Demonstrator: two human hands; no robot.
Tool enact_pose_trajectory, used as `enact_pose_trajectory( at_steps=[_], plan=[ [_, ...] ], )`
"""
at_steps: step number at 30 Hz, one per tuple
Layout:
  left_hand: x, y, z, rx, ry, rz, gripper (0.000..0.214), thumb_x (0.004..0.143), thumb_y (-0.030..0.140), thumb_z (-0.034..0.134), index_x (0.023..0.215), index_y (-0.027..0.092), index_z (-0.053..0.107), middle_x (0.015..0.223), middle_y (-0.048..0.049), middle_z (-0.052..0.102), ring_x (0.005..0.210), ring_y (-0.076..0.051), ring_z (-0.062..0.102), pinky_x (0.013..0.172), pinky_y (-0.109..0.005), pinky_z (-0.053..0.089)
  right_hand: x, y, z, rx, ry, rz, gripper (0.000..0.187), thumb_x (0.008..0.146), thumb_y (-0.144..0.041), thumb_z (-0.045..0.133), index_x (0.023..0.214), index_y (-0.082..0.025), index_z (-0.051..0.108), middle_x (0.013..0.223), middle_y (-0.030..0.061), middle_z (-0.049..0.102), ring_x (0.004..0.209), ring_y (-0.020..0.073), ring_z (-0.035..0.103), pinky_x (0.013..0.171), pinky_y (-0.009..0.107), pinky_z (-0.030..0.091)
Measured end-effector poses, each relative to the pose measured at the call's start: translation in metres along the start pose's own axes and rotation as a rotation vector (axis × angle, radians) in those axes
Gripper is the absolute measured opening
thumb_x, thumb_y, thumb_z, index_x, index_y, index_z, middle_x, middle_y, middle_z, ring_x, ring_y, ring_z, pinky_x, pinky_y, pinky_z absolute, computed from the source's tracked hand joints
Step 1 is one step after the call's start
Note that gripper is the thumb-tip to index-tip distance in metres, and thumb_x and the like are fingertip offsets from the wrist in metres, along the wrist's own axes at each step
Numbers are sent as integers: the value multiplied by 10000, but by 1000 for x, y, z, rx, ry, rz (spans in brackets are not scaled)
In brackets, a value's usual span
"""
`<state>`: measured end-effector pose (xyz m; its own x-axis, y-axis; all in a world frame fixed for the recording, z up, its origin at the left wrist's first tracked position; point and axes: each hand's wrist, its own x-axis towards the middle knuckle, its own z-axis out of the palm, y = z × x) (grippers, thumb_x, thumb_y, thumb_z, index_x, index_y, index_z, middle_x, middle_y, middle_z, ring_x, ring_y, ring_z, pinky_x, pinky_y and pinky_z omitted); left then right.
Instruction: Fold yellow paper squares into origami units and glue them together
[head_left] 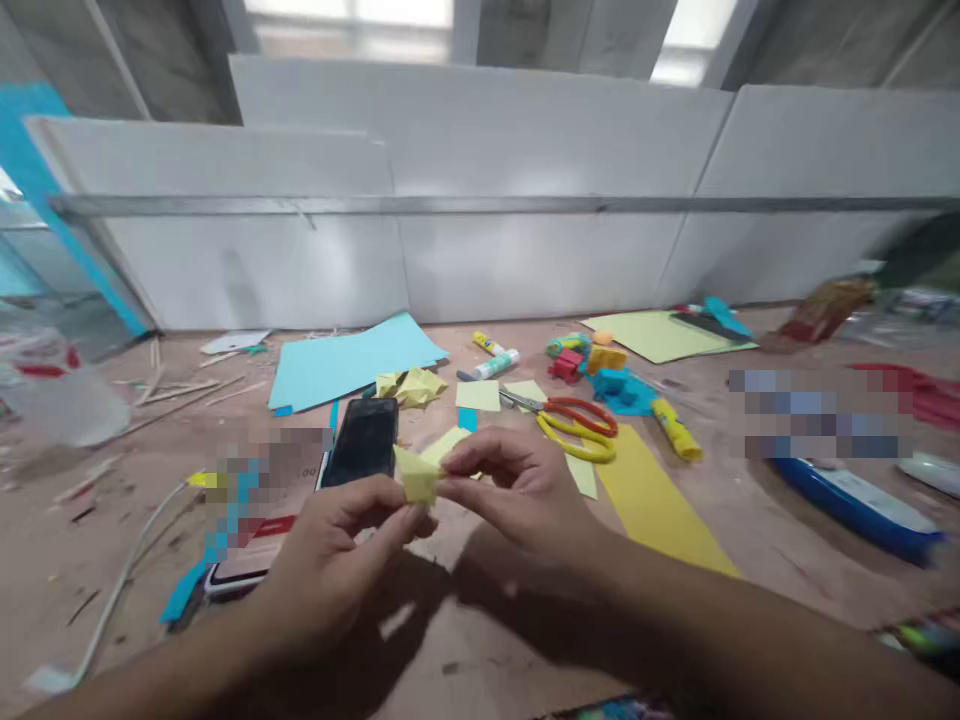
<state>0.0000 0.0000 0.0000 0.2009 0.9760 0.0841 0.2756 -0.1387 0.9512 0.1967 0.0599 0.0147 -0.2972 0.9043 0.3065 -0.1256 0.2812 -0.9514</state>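
Both of my hands meet over the brown table, pinching a small folded piece of pale yellow paper [418, 480]. My left hand [337, 560] grips it from below with thumb and forefinger. My right hand [517, 490] pinches its right edge from above, fingers curled. A black phone [362, 441] lies just behind the paper. Another yellow square [444, 446] rests on the table behind my fingers.
Two pairs of scissors, one red-handled [581, 413] and one yellow-handled [577, 445], lie behind my right hand beside a long yellow strip [656, 505]. A light blue sheet [352, 362], crumpled yellow paper [412, 385], glue sticks [496, 362], small coloured paper shapes [592, 365] and a blue case [855, 505] are spread about. White boards [525, 200] stand along the back.
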Motion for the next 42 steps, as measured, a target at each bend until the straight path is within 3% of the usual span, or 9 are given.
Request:
enact_pose_trajectory(
  at_steps=[4, 8, 11, 14, 18, 26, 34, 38, 42],
  plan=[
    [1, 1, -2, -137, 13, 49, 161, 975, 409, 651, 1010, 268, 720, 949, 7, 762, 864, -161, 708, 732, -218, 547, 0, -9, -4, -128, -101, -114, 9, 821, -211, 809, 817, -215, 815, 772, 15, 773, 710, 138, 688, 697, 246, 537],
    [2, -1, -1, -198, 194, 59, 172, 954, 410, 681, 1074, 286, 677, 897, 30, 748, 802, -139, 698, 705, -207, 549, 2, -11, -8, -251, -236, -212, 78, 894, -197, 744, 889, -209, 822, 830, 31, 782, 770, 139, 699, 766, 252, 541],
    [5, -2, 0, -131, 219, 34, 141, 907, 363, 749, 891, 225, 725, 772, 16, 744, 729, -131, 692, 663, -190, 529, 2, -9, -8, -261, -214, -187, 82, 901, -210, 736, 952, -207, 800, 876, 34, 775, 813, 145, 705, 778, 258, 548],
    [7, -1, 0, -120, 280, 58, 161, 881, 364, 771, 854, 210, 734, 774, 0, 767, 752, -142, 716, 697, -198, 549, 1, -7, -6, -165, -153, -102, 195, 845, -248, 791, 1028, -206, 739, 862, 22, 753, 805, 163, 715, 725, 270, 570],
    [8, 2, -1, -131, 349, 93, 160, 901, 378, 735, 885, 219, 735, 804, 2, 778, 769, -147, 724, 719, -217, 579, 1, -6, -5, -182, -121, -57, 155, 789, -247, 842, 856, -199, 711, 802, 3, 720, 737, 144, 685, 641, 237, 546],
    [9, 3, 0, -88, 326, 115, 76, 855, 283, 761, 863, 207, 754, 805, -11, 791, 780, -164, 752, 715, -220, 588, 4, -5, -9, -278, -38, -226, 66, 821, -211, 796, 781, -188, 749, 737, 8, 731, 688, 131, 664, 646, 231, 532],
    [9, -8, -1, -50, 335, 195, 68, 888, 282, 729, 923, 224, 733, 875, -14, 790, 825, -187, 773, 755, -263, 608, 8, -2, -8, -237, -76, -99, 99, 775, -248, 840, 777, -185, 764, 738, 15, 734, 687, 142, 670, 617, 230, 530],
    [9, -9, -3, -23, 330, 234, 152, 914, 289, 701, 1052, 246, 748, 956, -17, 812, 864, -181, 777, 808, -271, 600, 9, -2, -8, -225, -149, -34, 68, 789, -224, 824, 768, -191, 768, 736, 17, 719, 692, 157, 677, 630, 255, 543],
    [9, -6, -6, 27, 254, 205, 135, 914, 273, 710, 1016, 255, 798, 961, -28, 837, 861, -188, 773, 778, -260, 582, 6, -5, -14, -381, -102, -264, 68, 820, -198, 811, 759, -197, 781, 964, 74, 712, 923, 199, 698, 816, 316, 567]
  ],
)
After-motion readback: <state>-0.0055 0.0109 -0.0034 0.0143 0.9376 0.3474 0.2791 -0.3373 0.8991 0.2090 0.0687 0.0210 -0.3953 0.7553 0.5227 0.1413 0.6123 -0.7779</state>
